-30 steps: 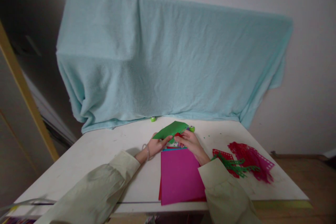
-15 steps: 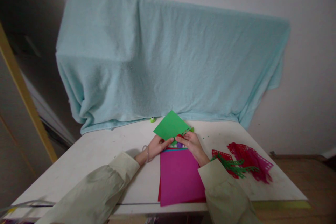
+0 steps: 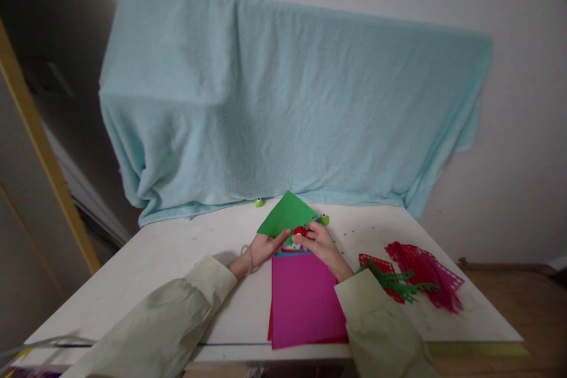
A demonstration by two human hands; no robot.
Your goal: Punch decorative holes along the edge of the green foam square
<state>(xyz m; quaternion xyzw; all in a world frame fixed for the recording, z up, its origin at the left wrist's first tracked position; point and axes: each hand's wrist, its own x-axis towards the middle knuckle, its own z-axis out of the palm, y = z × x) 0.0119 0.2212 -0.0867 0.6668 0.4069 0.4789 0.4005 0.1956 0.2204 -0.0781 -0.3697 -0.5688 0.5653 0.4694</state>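
Observation:
My left hand (image 3: 264,246) pinches the near edge of a green paper sheet (image 3: 286,216), which tilts up above the white table (image 3: 146,271). Beside it, my right hand (image 3: 319,241) grips a small red punch (image 3: 300,230) that sits on the same edge of the green sheet. Both hands hover just beyond a stack of coloured paper with a magenta sheet (image 3: 305,298) on top.
Red, magenta and green punched paper strips (image 3: 410,280) lie at the right of the table. Two small green punches (image 3: 258,202) (image 3: 325,220) sit near the back. A light blue towel (image 3: 283,100) drapes over something behind the table. A wooden post (image 3: 44,147) stands left.
The green sheet has been tilted up from nearly flat to steep. My hands stay together at its near edge, the right one shifting slightly on the red punch.

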